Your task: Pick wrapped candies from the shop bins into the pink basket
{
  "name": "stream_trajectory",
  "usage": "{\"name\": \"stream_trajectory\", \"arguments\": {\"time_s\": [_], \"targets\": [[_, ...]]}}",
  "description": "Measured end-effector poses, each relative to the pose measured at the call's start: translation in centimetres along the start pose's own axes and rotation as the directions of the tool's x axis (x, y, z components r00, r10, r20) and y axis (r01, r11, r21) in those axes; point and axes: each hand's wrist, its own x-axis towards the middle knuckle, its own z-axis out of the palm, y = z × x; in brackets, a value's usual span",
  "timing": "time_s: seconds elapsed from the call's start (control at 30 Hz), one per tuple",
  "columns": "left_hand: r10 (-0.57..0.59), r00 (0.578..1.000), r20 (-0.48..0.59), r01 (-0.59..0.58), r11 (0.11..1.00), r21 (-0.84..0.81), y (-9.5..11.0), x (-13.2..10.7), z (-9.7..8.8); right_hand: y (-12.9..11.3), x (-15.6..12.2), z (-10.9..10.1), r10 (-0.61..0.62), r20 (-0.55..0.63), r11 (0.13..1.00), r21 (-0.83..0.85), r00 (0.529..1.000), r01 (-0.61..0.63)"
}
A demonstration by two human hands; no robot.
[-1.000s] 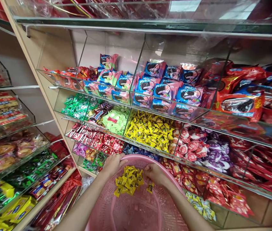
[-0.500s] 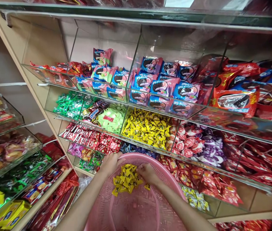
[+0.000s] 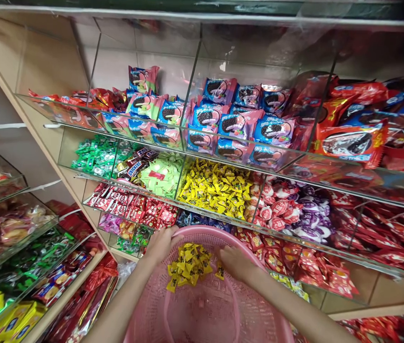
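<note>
My left hand (image 3: 160,245) is closed over the far left rim of a pink plastic basket (image 3: 255,259), fingers hooked on its edge. Inside the basket lies a pile of small yellow-wrapped candies (image 3: 189,266), heaped against the far wall. Over the basket's right part hangs my right hand (image 3: 235,262), its fingers curled inward. Whatever they may hold is hidden. One loose yellow candy (image 3: 219,270) rests just below those fingers, apart from the pile. Behind the basket, a shelf bin holds many more yellow candies (image 3: 216,188) of the same kind.
Clear-fronted bins surround the basket: green candies (image 3: 94,155), Snickers bars (image 3: 135,164), pale green packets (image 3: 162,175), red-white lollipops (image 3: 280,207) and purple ones (image 3: 311,214). Above sit blue-pink cookie packs (image 3: 235,124). A side shelf (image 3: 8,228) with packaged snacks stands at left.
My right hand has moved right, away from the yellow candy pile, with the loose candy staying in the basket. My left hand keeps its hold on the rim. The view has shifted slightly.
</note>
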Motion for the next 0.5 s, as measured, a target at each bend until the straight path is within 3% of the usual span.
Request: {"name": "stream_trajectory", "arguments": {"time_s": [0.13, 0.27, 0.37, 0.5], "targets": [[-0.007, 1.000, -0.003, 0.007, 1.000, 0.003, 0.0, 0.0, 0.0, -0.1, -0.3, 1.8, -0.111, 0.100, 0.991, -0.065, 0.989, 0.118], [-0.023, 1.000, 0.019, 0.023, 1.000, 0.002, 0.1, 0.0, -0.2, -0.6, -0.1, 2.9, -0.142, 0.134, 0.975, -0.153, 0.981, 0.162], [-0.012, 1.000, 0.029, 0.012, 1.000, -0.003, 0.0, 0.0, -0.1, -0.4, -0.4, 1.9, -0.171, 0.153, 0.974, -0.123, 0.973, 0.191], [-0.003, 1.000, 0.012, 0.003, 1.000, 0.026, -0.3, 0.2, 0.4, 0.4, -1.0, -0.8, -0.239, 0.114, 0.969, 0.087, 0.964, 0.230]]}}
